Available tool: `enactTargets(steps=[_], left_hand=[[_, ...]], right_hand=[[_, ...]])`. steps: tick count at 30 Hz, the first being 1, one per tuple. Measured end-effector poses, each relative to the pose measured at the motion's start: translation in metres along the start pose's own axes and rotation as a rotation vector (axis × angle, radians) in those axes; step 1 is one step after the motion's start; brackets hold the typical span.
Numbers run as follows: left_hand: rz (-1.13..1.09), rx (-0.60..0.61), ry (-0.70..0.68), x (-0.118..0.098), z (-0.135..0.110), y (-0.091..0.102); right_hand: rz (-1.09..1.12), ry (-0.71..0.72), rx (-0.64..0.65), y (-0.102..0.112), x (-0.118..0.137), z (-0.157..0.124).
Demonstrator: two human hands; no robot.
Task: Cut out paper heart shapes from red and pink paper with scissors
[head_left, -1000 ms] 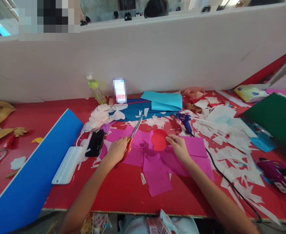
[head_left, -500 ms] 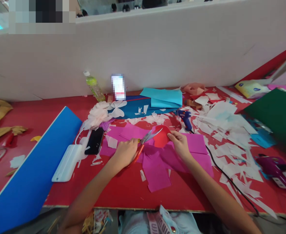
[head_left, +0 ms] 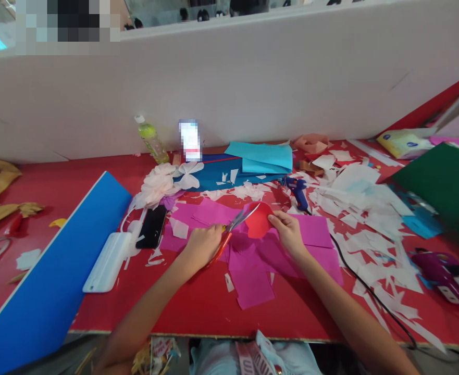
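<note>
My left hand is closed on the handles of orange-handled scissors, whose blades point up and right. The blades are at the left edge of a rounded red paper piece. My right hand pinches that piece by its right edge between thumb and fingers. Below both hands lie overlapping magenta paper sheets on the red table. A small white scrap rests on the magenta paper beside my left hand.
A blue glue gun with a black cord and white paper scraps lie to the right. A purple glue gun is farther right. Leftward are a black phone, a white power bank and a blue board. A bottle stands behind.
The scissor blades look closer together than before, their tips still at the red paper. Both hands hold nearly the same places.
</note>
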State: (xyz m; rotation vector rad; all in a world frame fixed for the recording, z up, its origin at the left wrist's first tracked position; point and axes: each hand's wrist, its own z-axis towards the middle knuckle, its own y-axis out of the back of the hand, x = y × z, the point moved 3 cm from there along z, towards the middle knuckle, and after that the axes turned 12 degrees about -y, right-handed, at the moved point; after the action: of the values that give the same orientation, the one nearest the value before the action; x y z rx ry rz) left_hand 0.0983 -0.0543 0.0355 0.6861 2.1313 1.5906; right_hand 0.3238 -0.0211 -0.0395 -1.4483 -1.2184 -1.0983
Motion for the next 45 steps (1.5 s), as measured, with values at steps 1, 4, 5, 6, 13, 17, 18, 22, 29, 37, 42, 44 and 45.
enactTargets(steps=[1, 4, 5, 6, 13, 17, 18, 22, 29, 37, 42, 44, 45], left_hand=[[0.002, -0.004, -0.003, 0.0, 0.0, 0.0], [0.004, -0.009, -0.013, 0.001, -0.001, 0.0], [0.003, -0.01, -0.014, 0.002, -0.001, 0.0], [0.002, -0.009, -0.014, 0.002, -0.001, -0.001], [0.001, -0.039, -0.025, 0.005, -0.002, -0.002], [-0.011, -0.032, -0.021, 0.005, -0.002, -0.001], [-0.019, -0.026, -0.02, 0.005, -0.002, -0.001], [-0.098, -0.014, -0.048, 0.007, -0.005, 0.001], [-0.146, -0.04, -0.099, 0.026, -0.02, 0.0], [-0.052, -0.095, -0.168, 0.042, -0.025, 0.004], [0.001, -0.101, -0.247, 0.035, -0.021, 0.002], [0.025, -0.099, -0.264, 0.031, -0.019, 0.002], [0.034, -0.101, -0.27, 0.029, -0.019, 0.002]], right_hand=[[0.004, -0.006, 0.002, 0.0, 0.0, 0.0], [0.026, -0.022, 0.017, -0.001, -0.001, 0.0], [0.037, -0.027, 0.022, -0.001, -0.001, 0.0], [0.048, -0.031, 0.023, -0.001, -0.001, 0.0], [0.075, -0.068, 0.018, -0.003, 0.002, -0.001], [0.095, -0.085, 0.016, -0.004, 0.003, -0.001], [0.091, -0.085, 0.015, -0.004, 0.002, -0.001], [0.031, -0.065, 0.035, -0.002, 0.002, 0.0], [-0.414, 0.072, 0.227, 0.006, 0.038, 0.007], [-1.022, 0.288, 0.605, -0.012, 0.075, 0.015], [-1.152, 0.347, 0.733, -0.035, 0.083, 0.008], [-1.159, 0.35, 0.757, -0.04, 0.085, 0.005], [-1.16, 0.352, 0.772, -0.041, 0.086, 0.004]])
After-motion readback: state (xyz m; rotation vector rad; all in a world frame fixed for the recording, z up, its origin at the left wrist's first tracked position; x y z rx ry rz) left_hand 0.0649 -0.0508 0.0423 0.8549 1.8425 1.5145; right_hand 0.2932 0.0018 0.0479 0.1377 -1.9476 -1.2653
